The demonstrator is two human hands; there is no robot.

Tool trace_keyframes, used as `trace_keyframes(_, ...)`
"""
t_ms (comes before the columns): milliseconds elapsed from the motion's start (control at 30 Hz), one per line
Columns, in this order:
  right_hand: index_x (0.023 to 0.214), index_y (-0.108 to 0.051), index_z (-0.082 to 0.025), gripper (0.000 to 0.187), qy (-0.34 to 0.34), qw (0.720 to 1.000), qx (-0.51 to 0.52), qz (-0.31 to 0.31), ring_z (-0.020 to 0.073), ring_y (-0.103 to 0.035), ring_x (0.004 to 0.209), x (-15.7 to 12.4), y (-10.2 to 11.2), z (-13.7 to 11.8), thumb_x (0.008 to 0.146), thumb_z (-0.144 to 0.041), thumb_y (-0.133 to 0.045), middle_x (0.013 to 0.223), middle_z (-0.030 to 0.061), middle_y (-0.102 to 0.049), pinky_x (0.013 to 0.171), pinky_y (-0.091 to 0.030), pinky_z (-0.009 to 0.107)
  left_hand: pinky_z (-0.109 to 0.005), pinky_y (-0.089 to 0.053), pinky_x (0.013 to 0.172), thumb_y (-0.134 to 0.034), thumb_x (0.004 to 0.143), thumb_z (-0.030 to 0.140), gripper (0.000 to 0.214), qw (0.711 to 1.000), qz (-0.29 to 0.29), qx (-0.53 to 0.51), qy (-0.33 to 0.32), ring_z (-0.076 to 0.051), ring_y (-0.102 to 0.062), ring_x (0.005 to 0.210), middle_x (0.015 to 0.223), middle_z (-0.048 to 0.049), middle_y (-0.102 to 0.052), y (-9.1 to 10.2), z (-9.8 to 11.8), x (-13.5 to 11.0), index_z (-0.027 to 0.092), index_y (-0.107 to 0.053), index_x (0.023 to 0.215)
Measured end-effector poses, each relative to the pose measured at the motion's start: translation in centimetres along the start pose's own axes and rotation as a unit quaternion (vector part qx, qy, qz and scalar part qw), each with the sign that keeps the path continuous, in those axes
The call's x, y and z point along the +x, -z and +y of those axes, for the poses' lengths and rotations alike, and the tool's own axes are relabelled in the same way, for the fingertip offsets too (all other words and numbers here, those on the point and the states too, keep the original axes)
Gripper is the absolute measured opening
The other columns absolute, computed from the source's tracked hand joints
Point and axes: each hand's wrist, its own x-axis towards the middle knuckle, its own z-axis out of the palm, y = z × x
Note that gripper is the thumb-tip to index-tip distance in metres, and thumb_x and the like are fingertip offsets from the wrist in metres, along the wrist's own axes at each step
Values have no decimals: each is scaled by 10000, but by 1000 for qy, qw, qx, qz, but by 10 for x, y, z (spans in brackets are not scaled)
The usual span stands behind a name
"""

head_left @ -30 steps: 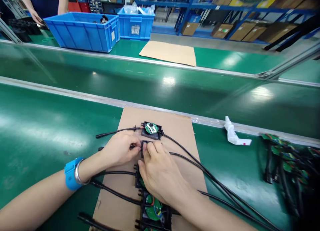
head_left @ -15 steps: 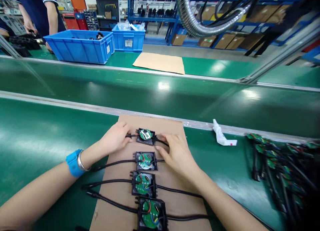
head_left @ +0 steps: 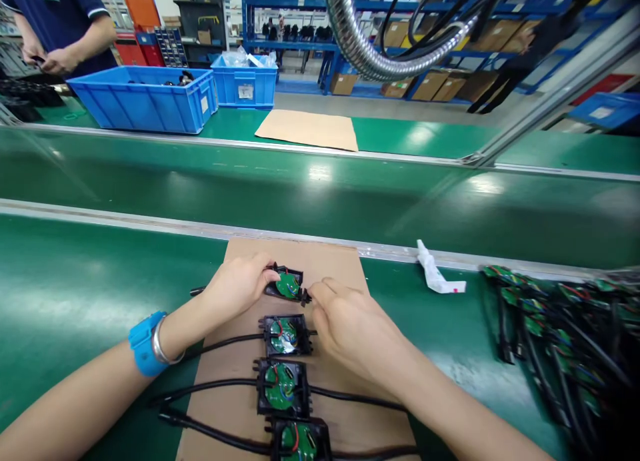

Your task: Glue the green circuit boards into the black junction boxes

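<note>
Housing [head_left: 287,284] tilted between hands: left hand [head_left: 240,286] grips left edge, right hand [head_left: 353,321] pinches right corner; cardboard [head_left: 340,264] beneath.

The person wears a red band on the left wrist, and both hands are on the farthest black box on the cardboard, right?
Not quite: the wristband is blue, not red, as the head view shows. Left hand and right hand are indeed both on the farthest black box on the cardboard.
</note>
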Motion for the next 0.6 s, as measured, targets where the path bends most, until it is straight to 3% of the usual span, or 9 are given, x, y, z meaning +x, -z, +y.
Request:
trace_keyframes(333,846,-590,-153,195,6,1000,4,-1,163,-536,595,24,-8,11,832,-155,-395,771,72,-640,562,-254,307,-311,-507,679,-506,946,283,142,1000,-12,9,-4,-246,-691,800,860,-55,-716,-10,-10,3,180,-595,987)
trace_keyframes(467,1055,-636,-170,345,25,999,28,-13,183,-588,653,28,-13,14,817,-169,-386,844,89,-685,589,-312,305,-305,-502,691,-502,943,274,132,1000,-18,-8,-6,-234,-682,817,899,-47,-714,-9,-14,3,189,-597,979)
trace_keyframes(600,1077,-693,-198,400,44,997,38,-48,229,-644,776,35,-14,15,820,-197,-386,915,124,-706,671,-399,327,-311,-496,713,-512,931,253,127,999,-26,-34,-9,-229,-675,819,897,-49,-714,-8,-17,4,180,-607,974)
